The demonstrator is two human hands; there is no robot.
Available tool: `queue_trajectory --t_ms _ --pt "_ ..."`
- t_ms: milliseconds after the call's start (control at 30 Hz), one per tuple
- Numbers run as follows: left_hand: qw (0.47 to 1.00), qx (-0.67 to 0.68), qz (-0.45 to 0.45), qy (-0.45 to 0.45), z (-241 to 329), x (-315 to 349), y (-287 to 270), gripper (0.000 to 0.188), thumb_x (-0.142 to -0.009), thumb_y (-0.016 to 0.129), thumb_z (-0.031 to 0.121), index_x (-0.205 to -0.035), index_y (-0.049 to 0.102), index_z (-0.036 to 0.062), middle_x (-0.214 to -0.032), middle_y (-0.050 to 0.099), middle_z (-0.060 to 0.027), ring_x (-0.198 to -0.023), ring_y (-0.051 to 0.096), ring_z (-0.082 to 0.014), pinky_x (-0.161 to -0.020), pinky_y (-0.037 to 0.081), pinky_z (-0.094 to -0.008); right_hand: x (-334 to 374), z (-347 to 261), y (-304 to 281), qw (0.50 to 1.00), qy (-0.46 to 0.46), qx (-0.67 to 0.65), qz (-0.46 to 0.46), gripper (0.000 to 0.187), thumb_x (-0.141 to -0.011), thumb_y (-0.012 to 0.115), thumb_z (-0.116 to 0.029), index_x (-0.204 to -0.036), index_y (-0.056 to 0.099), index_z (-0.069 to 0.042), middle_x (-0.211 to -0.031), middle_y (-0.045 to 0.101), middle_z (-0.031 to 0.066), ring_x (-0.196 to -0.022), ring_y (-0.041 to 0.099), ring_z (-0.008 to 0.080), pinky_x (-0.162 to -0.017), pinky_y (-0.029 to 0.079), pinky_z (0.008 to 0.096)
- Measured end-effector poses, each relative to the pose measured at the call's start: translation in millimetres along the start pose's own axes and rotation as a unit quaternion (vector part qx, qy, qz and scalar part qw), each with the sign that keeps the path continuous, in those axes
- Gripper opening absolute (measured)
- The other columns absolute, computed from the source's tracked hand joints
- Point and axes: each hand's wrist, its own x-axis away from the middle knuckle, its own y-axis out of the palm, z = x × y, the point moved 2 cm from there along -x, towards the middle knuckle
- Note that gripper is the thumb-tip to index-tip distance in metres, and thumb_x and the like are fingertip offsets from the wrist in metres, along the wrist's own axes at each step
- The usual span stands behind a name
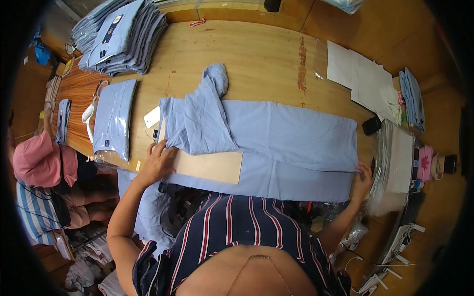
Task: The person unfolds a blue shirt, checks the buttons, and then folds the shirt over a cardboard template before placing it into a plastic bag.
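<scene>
A light blue shirt [291,130] lies face down across the table in front of me, one sleeve [206,106] folded back over it and bunched at its far end. A beige cardboard sheet [212,166] rests on the shirt's near left part, partly covered by the sleeve. My left hand [159,162] is at the collar end, its fingers curled over the shirt and the cardboard's edge. At the hem end on the right, my right hand [364,178] pinches the shirt's edge. Beside the collar, a white hang tag [152,117] lies on the table.
A bagged folded shirt [116,116] lies to the left, below a tall stack of folded shirts [126,37]. White sheets [363,79], a black object [371,126] and clear plastic bags [390,167] are at the right. Another person in a pink cap [37,158] is at far left.
</scene>
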Motion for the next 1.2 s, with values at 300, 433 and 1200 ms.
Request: queue_trajectory --t_ms 300,433,1200 --pt "0.993 0.031 0.103 0.043 -5.7 17.9 10.5 0.042 -0.061 0.069 0.022 -0.097 0.054 0.0056 -0.097 0.05 -0.0142 -0.098 0.047 -0.0304 -0.087 0.034 -0.0401 -12.8 -45.9 47.7 0.937 -0.105 0.332 -0.03 0.022 -0.063 0.051 0.006 -0.081 0.061 -0.003 -0.09 0.054 0.0153 -0.09 0.049 0.0326 -0.076 0.04 0.0397" --pt "0.99 0.026 0.128 0.057 -8.0 20.5 13.5 0.042 -0.061 0.068 0.024 -0.095 0.054 0.0052 -0.097 0.05 -0.0139 -0.097 0.047 -0.03 -0.085 0.035 -0.0395 -68.3 -186.3 186.0 0.978 -0.104 -0.018 -0.181 0.019 -0.081 0.049 -0.015 -0.093 0.057 -0.001 -0.092 0.057 0.0178 -0.086 0.055 0.0308 -0.071 0.043 0.0355" --pt "0.973 0.135 0.179 -0.048 -17.0 26.3 28.6 0.076 -0.056 0.075 0.023 -0.12 0.038 0.0056 -0.109 0.05 -0.0121 -0.098 0.048 -0.0281 -0.089 0.032 -0.0378 -68.0 -316.0 183.7 0.723 -0.274 -0.255 -0.581 0.01 -0.069 0.049 0.004 -0.075 0.055 -0.001 -0.075 0.053 0.0 -0.072 0.048 0.0082 -0.067 0.038 0.0198"
